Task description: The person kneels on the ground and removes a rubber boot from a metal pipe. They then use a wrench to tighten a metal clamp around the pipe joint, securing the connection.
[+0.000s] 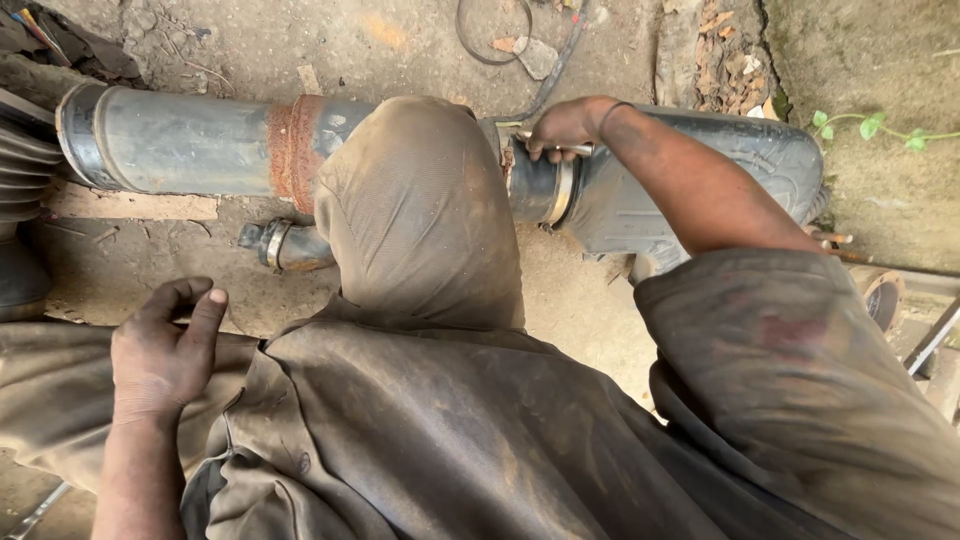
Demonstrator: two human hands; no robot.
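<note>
We see right hand (562, 128) closed on thin metal tool (560, 148) at band clamp (562, 192). Clamp already seated on pipe (190, 142)–hose (740, 160) joint, mid-ground; tightening apparently unfinished. Left hand (165, 350) loosely curled, empty, on thigh.

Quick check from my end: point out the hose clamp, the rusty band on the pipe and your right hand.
hose clamp (566, 190), head view, on its shiny metal band.
rusty band (295, 148), head view, middle of the rust ring.
right hand (562, 128), head view, on the knuckles.

dirt ground (590, 300), long pipe (180, 140), stone (538, 57)
</note>
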